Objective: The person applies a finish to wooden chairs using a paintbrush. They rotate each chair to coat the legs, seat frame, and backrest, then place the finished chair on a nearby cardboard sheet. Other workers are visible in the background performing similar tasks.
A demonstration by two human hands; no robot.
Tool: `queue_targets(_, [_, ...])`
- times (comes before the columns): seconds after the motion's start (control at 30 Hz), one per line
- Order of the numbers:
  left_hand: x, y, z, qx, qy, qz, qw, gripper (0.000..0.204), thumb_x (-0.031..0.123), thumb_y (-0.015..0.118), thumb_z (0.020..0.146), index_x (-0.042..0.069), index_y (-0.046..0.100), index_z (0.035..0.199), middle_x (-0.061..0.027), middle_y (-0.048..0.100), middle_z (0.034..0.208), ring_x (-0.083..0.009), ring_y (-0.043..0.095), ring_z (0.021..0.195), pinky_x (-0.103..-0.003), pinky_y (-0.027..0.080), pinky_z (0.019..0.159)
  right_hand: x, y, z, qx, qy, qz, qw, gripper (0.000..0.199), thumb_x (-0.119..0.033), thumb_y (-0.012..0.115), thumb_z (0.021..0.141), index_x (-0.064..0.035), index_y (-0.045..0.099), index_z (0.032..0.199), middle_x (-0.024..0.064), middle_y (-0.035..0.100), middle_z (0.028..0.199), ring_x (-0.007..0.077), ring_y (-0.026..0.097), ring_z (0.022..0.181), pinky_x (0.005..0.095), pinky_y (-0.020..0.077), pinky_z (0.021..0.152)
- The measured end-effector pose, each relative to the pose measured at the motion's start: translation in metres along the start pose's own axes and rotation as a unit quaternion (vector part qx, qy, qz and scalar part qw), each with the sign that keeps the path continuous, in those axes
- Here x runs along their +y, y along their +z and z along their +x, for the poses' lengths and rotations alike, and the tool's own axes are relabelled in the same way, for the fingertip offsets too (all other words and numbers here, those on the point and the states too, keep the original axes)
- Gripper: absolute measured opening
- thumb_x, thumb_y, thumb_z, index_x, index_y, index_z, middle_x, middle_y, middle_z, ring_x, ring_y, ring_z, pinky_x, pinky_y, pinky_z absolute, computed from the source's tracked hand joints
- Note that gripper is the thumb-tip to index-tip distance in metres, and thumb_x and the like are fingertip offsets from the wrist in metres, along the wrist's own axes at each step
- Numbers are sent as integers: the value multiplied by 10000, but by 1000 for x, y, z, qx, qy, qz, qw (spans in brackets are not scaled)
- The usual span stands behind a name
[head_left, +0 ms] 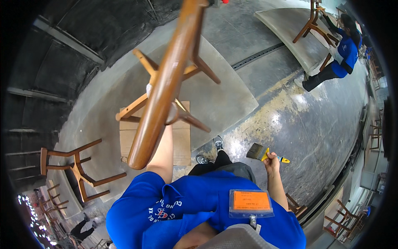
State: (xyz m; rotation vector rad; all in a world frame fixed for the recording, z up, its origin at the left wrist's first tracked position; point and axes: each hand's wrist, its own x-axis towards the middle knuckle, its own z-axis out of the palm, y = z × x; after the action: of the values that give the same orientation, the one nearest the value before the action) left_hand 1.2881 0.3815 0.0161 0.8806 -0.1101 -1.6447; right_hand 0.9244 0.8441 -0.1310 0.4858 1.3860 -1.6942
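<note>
A brown wooden chair frame rises close in front of me, its long curved back rail slanting across the view. My left forearm reaches up behind that rail, and my left hand shows only as a bit of white against the wood. The hand grips the frame, though most of its fingers are hidden. Off to the right, my right hand is closed round the handle of a wide flat paintbrush with dark bristles and a yellow band. The brush is held apart from the chair frame, bristles pointing left.
Below the frame lies a cardboard sheet on a grey floor board. Another chair frame stands at the left. A co-worker in blue handles a chair frame at the far right. Dark panels line the left.
</note>
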Motion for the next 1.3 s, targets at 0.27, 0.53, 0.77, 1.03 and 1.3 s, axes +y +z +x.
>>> queue_targets(0.27, [-11,-67,57,71,239,15,968,631,487,566,1057,178,396,1580,-75,489,1536,-246,513,1361,-436,441,1149,2,22,18,-15,14,-50,999,246,88,627,913,-141,541,925,73,668,941,272,721,845,448,627,739])
queue_targets(0.53, [-15,-93,70,60,211,-111,969,692,544,584,1036,280,345,1630,-26,395,1640,-272,410,1468,-538,274,1256,-1,41,23,-73,15,-84,994,247,67,652,914,-161,557,923,48,670,952,270,720,857,436,623,742])
queue_targets(0.77, [-25,-113,85,71,124,-202,969,631,524,710,987,234,490,1503,-21,588,1454,-247,538,1358,-463,399,1169,6,71,34,-88,27,-137,986,271,73,664,908,-172,553,939,44,665,968,256,713,899,439,613,782])
queue_targets(1.03, [-9,-118,-16,82,23,122,989,671,391,740,988,15,471,1476,-153,606,1423,-317,600,1299,-408,473,1124,22,129,40,-136,46,-187,972,278,63,679,914,-187,559,898,28,683,995,235,716,921,412,600,808])
queue_targets(1.3, [6,-209,-158,202,370,681,599,724,238,960,762,-4,579,1329,-177,737,1076,-311,738,975,-404,581,937,41,164,41,-191,59,-191,961,274,71,673,912,-182,569,919,35,654,999,250,700,970,407,567,853])
